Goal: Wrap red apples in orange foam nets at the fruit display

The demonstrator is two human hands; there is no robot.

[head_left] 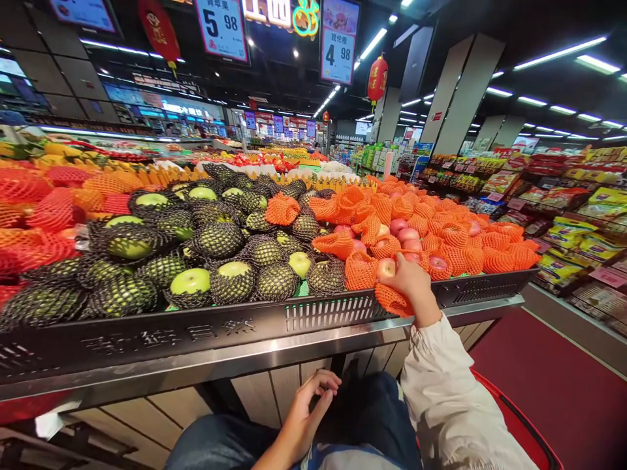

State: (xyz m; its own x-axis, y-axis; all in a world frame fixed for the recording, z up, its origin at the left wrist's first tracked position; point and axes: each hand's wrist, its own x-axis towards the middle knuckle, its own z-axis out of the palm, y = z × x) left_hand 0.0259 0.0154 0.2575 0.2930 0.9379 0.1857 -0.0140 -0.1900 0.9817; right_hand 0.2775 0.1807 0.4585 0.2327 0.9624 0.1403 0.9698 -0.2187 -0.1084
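At the front edge of the display, my right hand (410, 282) is closed around a pinkish apple (386, 267). An orange foam net (393, 301) hangs over the black rim just under that hand. Low in front of my knees is my left hand (313, 408), its fingers loosely bent, thumb apart, with nothing in them. Around my right hand lie red apples (410, 236), some bare and many in orange foam nets. Green apples (190, 282) in black nets fill the bin to the left; one orange net (283, 209) lies among them.
A black slotted rim (259, 320) runs along the fruit stand, with a metal ledge (294, 352) below it. Shelves of packaged goods (563, 238) stand to the right. Part of a red curved edge (514, 411) shows beside my right sleeve. Price screens (337, 42) hang overhead.
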